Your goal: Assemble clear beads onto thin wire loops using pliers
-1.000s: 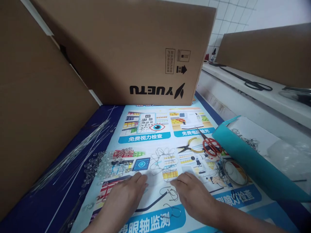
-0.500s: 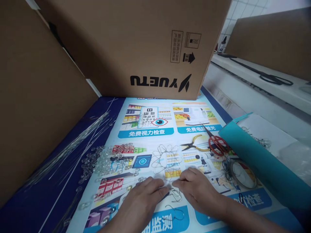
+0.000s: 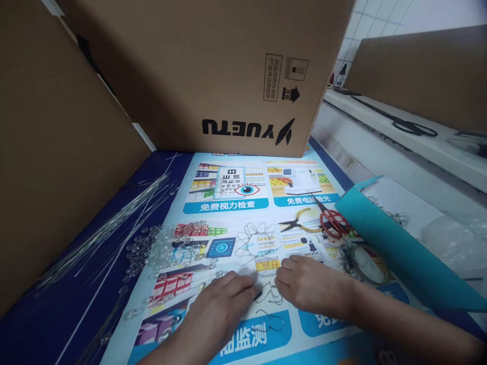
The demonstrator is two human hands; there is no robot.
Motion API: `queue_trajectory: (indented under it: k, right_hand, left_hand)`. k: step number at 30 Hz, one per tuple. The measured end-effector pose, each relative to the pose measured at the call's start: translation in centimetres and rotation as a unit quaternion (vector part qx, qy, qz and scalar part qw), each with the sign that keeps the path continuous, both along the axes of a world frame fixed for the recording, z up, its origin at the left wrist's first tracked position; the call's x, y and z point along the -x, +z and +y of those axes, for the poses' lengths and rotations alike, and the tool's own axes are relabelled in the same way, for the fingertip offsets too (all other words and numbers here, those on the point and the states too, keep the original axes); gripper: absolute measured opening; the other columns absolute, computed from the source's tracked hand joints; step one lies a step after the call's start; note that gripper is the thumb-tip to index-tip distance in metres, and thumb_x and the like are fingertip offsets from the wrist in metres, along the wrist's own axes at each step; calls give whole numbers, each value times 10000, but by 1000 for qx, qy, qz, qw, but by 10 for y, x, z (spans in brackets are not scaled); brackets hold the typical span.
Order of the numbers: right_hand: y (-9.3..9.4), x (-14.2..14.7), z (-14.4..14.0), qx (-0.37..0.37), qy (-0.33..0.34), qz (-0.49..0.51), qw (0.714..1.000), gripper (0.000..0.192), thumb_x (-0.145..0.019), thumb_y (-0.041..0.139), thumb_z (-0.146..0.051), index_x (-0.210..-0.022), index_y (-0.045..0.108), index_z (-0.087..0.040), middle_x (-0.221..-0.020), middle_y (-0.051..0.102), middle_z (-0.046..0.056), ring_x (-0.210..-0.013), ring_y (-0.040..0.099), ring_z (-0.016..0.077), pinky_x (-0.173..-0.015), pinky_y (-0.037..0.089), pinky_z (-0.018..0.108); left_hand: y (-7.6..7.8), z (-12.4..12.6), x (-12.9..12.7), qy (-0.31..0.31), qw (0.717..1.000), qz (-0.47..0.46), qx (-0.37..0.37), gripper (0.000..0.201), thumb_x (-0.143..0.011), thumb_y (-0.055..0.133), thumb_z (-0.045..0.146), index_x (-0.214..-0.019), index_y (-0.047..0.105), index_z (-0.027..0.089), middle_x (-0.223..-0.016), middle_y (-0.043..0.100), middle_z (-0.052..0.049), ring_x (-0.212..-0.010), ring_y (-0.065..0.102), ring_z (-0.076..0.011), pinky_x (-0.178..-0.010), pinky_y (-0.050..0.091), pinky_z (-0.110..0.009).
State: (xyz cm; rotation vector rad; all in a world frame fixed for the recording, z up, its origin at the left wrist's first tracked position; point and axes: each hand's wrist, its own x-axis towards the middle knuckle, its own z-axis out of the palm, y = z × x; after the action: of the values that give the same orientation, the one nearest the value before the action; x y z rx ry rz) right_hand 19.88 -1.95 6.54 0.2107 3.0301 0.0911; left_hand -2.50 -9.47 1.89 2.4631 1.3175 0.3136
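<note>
A small wire piece (image 3: 269,293), thin and bent into loops, lies on a glossy printed poster (image 3: 228,203) between the two hands, near the person. The left hand (image 3: 222,309) rests palm down on the poster, fingers close together and stretched toward the wire, their tips just beside it. The right hand (image 3: 306,284) also lies palm down, fingers curled in slightly, their tips touching or just beside the wire; whether either hand pinches it cannot be told.

Just beyond the fingertips sits a wire flower (image 3: 256,246), a flat ring of thin looped petals. Nearer the person lies another loose wire hook (image 3: 271,320). To the left is a scatter of small clear glass beads (image 3: 167,248), and farther left a bundle of long straight shiny wires (image 3: 110,230) on dark blue cloth. To the right lie yellow-handled pliers (image 3: 299,224), red-handled scissors (image 3: 332,220), a roll of clear tape (image 3: 367,261) and a teal plastic folder (image 3: 395,253). A large brown cardboard box (image 3: 213,71) stands at the far edge.
</note>
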Motion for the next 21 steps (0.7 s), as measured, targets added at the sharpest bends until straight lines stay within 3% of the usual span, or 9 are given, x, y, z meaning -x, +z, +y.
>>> queue_trajectory:
  k: [5,9,15,21]
  right_hand:
    - [-2,0,4,1,15,-3,1000,171,-884,438,-75,-794,570,-137,-781,569,56,-735,466,182,-615,326,314]
    - [-3,-5,11,45,-10,-7,999,168,-912,442,-143,-809,573,-149,-804,574,47,-777,473,174,-683,351,304]
    - [-7,-30,23,45,-121,2,992,186,-921,407,-150,-898,592,-143,-841,581,68,-810,481,189,-719,359,318]
    - [-5,-51,44,9,-240,36,970,203,-897,424,-125,-827,614,-118,-836,584,101,-843,499,195,-766,364,316]
  left_hand:
    - [12,4,-10,57,998,-7,30,212,-884,420,169,-926,623,211,-947,615,-49,-872,544,-197,-758,480,-320]
    - [17,10,-21,87,993,42,64,185,-874,412,160,-872,594,192,-898,582,-45,-834,559,-192,-708,480,-303]
    - [16,13,-32,70,989,114,69,234,-881,365,121,-910,595,156,-894,576,-81,-780,583,-218,-653,490,-339]
    - [26,16,-38,47,973,203,96,280,-837,358,50,-990,584,111,-950,582,-142,-788,599,-269,-584,510,-381]
